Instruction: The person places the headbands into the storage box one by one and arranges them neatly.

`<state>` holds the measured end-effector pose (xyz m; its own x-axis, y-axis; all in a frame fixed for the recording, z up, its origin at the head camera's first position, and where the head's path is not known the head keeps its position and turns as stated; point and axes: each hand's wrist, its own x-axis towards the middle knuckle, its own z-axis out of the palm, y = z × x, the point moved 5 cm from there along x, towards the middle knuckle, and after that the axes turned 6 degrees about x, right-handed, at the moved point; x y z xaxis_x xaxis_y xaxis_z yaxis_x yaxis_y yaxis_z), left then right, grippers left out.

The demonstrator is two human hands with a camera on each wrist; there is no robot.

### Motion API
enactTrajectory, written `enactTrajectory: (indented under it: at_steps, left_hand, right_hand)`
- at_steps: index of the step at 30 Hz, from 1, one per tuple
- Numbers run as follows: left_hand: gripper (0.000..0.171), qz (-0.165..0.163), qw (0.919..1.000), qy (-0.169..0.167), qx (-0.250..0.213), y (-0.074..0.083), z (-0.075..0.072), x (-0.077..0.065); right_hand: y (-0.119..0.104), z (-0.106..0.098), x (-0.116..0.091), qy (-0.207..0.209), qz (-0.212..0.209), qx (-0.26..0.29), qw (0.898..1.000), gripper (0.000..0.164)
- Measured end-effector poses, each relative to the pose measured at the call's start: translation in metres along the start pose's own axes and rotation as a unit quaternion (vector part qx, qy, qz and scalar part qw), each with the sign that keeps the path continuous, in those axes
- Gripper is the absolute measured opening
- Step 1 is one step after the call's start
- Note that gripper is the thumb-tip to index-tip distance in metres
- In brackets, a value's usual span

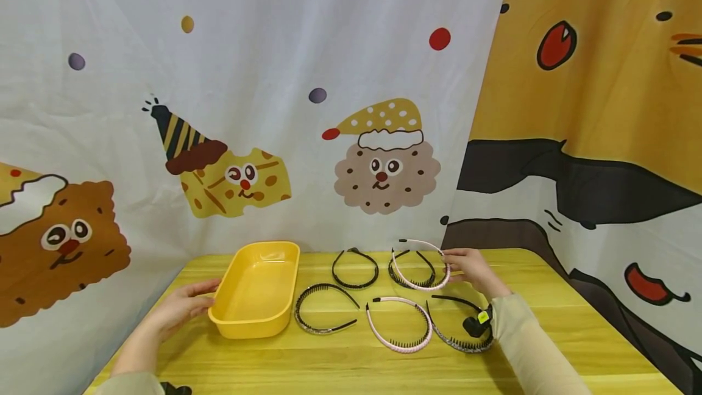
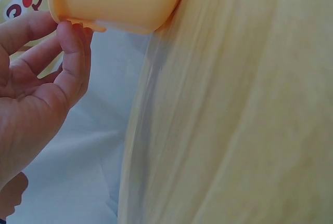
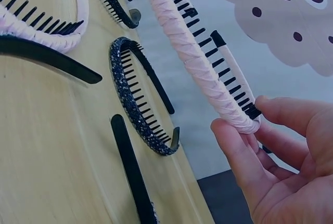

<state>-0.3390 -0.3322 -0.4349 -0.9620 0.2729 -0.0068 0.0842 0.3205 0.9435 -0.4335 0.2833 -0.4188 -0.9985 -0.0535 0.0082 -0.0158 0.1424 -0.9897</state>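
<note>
My left hand point(image 1: 183, 308) grips the rim of a yellow plastic tray point(image 1: 249, 329) at its left side, fingertips and thumb at the edge in the left wrist view. Inside, the tray is bare. Between thumb and fingers, my right hand point(image 1: 473, 267) pinches a pink wrapped headband point(image 3: 197, 60) with black comb teeth, raised above the table. Below it lies a dark glittery headband point(image 3: 125, 86). Nearer the front is a second pink headband point(image 1: 403, 348), with another dark headband point(image 1: 463, 345) beside it, partly hidden by the right wrist camera.
Two more black headbands lie right of the tray, one farther back point(image 1: 362, 286) and one nearer point(image 1: 298, 309). All rest on a yellow wood-grain table point(image 1: 329, 370). A printed cloth point(image 1: 307, 157) hangs right behind its back edge.
</note>
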Motion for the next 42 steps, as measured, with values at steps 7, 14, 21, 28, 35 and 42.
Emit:
enactTrajectory:
  at_steps: [7,14,21,28,35,42]
  left_hand:
    - [0.065,-0.008,1.0,-0.003,0.001,0.002,0.001,-0.002]
    - [0.065,-0.006,0.9999,-0.008,-0.003,0.005,0.002,-0.003]
    - [0.065,-0.001,0.9999,-0.013,-0.004,0.004,0.001,-0.002]
    - [0.065,0.002,0.9999,-0.013,-0.004,0.002,0.001,-0.002]
    - [0.064,0.002,1.0,-0.005,-0.007,-0.001,0.0,0.0]
    - [0.065,-0.006,1.0,-0.001,-0.003,0.001,0.001,-0.002]
  right_hand:
    - [0.001,0.008,0.001,-0.012,-0.005,-0.002,1.0,0.045]
    - [0.0,0.011,0.004,-0.012,-0.003,-0.002,1.0,0.045]
    - [-0.003,0.013,0.006,-0.014,0.001,0.005,1.0,0.043]
    - [-0.003,0.016,0.009,-0.019,0.011,0.008,1.0,0.046]
    - [-0.003,0.024,0.01,-0.031,0.012,0.02,0.999,0.045]
    - [-0.009,0.035,0.008,-0.053,-0.004,0.021,0.998,0.044]
